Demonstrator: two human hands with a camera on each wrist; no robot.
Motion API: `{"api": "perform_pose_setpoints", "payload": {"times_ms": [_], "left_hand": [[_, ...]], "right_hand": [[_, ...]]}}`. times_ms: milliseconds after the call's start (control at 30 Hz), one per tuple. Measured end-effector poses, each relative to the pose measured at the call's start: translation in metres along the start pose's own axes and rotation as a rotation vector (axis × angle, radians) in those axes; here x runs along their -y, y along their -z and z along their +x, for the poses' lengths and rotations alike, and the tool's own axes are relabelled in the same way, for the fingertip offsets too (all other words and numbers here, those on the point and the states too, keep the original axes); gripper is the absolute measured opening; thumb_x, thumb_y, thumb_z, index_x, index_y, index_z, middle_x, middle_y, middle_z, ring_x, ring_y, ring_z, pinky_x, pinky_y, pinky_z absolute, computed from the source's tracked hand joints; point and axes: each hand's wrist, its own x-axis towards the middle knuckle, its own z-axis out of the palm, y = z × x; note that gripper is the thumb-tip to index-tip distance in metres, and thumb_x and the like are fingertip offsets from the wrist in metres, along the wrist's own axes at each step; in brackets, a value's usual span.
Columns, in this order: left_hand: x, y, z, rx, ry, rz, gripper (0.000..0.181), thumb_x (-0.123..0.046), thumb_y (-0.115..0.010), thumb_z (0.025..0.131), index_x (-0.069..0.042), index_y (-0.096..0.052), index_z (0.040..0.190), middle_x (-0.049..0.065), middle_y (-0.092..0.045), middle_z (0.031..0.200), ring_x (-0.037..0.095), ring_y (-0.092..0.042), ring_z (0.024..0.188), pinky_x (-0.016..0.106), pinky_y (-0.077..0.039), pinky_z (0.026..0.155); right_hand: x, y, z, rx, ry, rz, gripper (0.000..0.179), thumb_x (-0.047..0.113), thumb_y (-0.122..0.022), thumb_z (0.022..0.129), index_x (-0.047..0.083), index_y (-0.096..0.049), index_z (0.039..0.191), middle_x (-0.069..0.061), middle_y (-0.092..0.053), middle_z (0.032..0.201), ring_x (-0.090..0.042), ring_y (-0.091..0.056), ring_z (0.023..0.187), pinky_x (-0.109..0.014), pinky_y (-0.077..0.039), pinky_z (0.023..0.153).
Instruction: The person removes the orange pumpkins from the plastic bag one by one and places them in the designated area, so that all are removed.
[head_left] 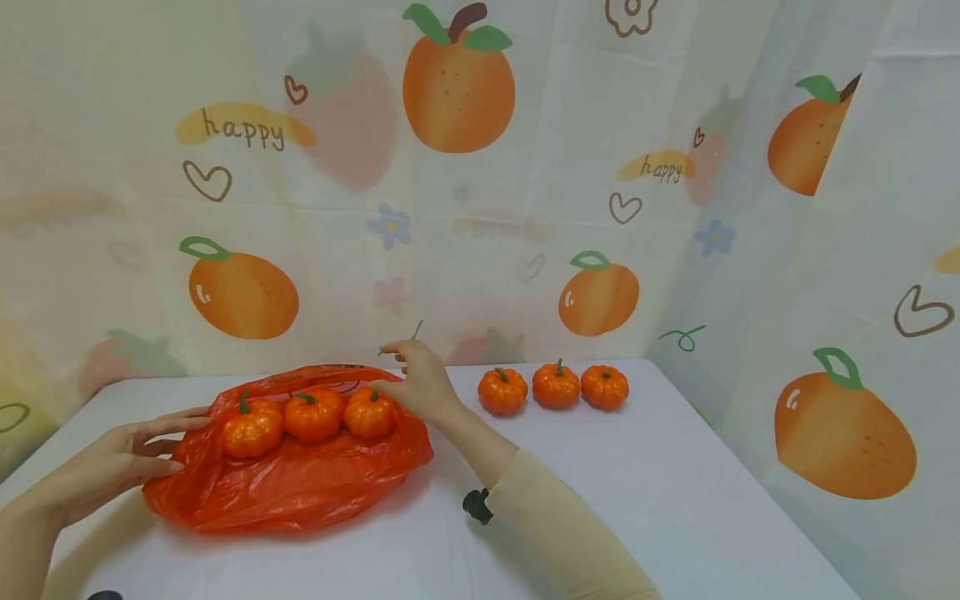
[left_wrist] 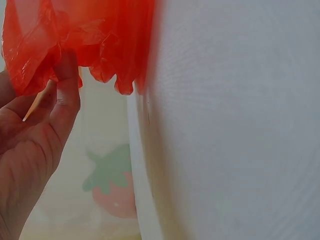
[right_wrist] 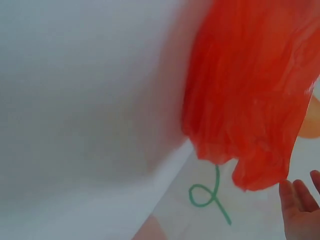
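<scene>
A red plastic bag [head_left: 292,496] lies on the table with its mouth spread wide. Three small orange pumpkins with green stems sit in a row in it: a left one [head_left: 253,428], a middle one [head_left: 315,414] and a right one [head_left: 370,413]. At the bag's left edge my left hand [head_left: 112,467] pinches the plastic between thumb and fingers; the left wrist view shows a finger pressed into the film. My right hand [head_left: 422,379] is over the back right corner, fingers extended. In the right wrist view its fingertips [right_wrist: 286,187] are right at the bag's edge.
Three more small pumpkins stand in a row right of the bag: one [head_left: 503,391], a second [head_left: 556,385] and a third [head_left: 604,387]. A white cloth covers the table [head_left: 600,500]. Behind and to the right hangs a fruit-print curtain [head_left: 517,200].
</scene>
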Motion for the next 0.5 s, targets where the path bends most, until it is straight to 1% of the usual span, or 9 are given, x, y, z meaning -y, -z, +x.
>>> {"api": "perform_pose_setpoints", "payload": {"times_ms": [67, 200, 300, 500], "left_hand": [[0.000, 0.000, 0.001, -0.002, 0.009, -0.003, 0.055, 0.000, -0.049, 0.099, -0.005, -0.035, 0.152, -0.045, -0.041, 0.138, -0.010, -0.058, 0.111, 0.022, -0.056, 0.083], [-0.001, 0.001, 0.002, -0.007, 0.032, 0.008, 0.054, -0.002, -0.050, 0.099, -0.005, -0.036, 0.151, -0.046, -0.042, 0.135, -0.010, -0.058, 0.110, 0.022, -0.056, 0.083], [-0.001, 0.002, 0.003, -0.010, 0.049, 0.015, 0.054, -0.003, -0.051, 0.099, -0.006, -0.037, 0.151, -0.046, -0.042, 0.133, -0.010, -0.057, 0.108, 0.022, -0.057, 0.082], [-0.002, 0.002, 0.003, -0.008, 0.055, 0.009, 0.054, -0.004, -0.051, 0.099, -0.005, -0.037, 0.151, -0.047, -0.041, 0.133, -0.011, -0.058, 0.109, 0.023, -0.057, 0.082]], "right_hand": [[0.005, -0.005, 0.000, 0.019, 0.009, -0.010, 0.052, 0.025, -0.077, 0.086, 0.010, -0.060, 0.132, -0.007, -0.063, 0.133, -0.026, -0.061, 0.120, -0.028, -0.054, 0.096], [0.017, -0.016, 0.001, 0.049, 0.023, -0.039, 0.052, 0.029, -0.077, 0.085, 0.012, -0.061, 0.132, -0.003, -0.064, 0.133, -0.022, -0.058, 0.126, -0.028, -0.049, 0.104], [0.025, -0.026, 0.002, 0.062, 0.028, -0.054, 0.052, 0.030, -0.078, 0.085, 0.014, -0.062, 0.131, -0.001, -0.065, 0.132, -0.017, -0.057, 0.127, -0.026, -0.047, 0.107], [0.039, -0.047, 0.006, 0.097, 0.028, -0.056, 0.051, 0.034, -0.077, 0.085, 0.015, -0.063, 0.130, 0.000, -0.066, 0.129, -0.014, -0.057, 0.123, -0.023, -0.047, 0.105]]}}
